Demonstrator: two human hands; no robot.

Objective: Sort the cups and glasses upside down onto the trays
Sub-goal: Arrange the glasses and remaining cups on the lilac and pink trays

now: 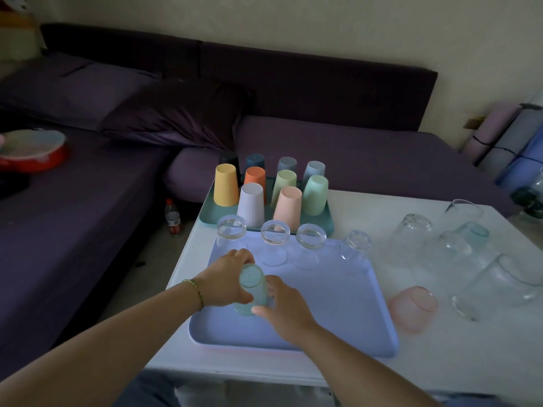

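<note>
A pale green glass (252, 289) stands upside down on the near left of the lilac tray (338, 312). My left hand (226, 277) grips its left side and my right hand (283, 304) its right side. Along the tray's far edge stand several clear glasses (274, 240), base up. Behind it a teal tray (329, 223) carries several coloured plastic cups (225, 185), all upside down. On the white table (440, 362) to the right lie loose glasses: a pink one (412, 306), a teal-tinted one (473, 233) and several clear ones (499, 286).
A dark purple sofa (352, 154) with a cushion (176, 113) wraps round the table's far side. A red dish (32, 151) rests on the sofa at the left. A small bottle (172, 217) stands on the floor by the table's left corner.
</note>
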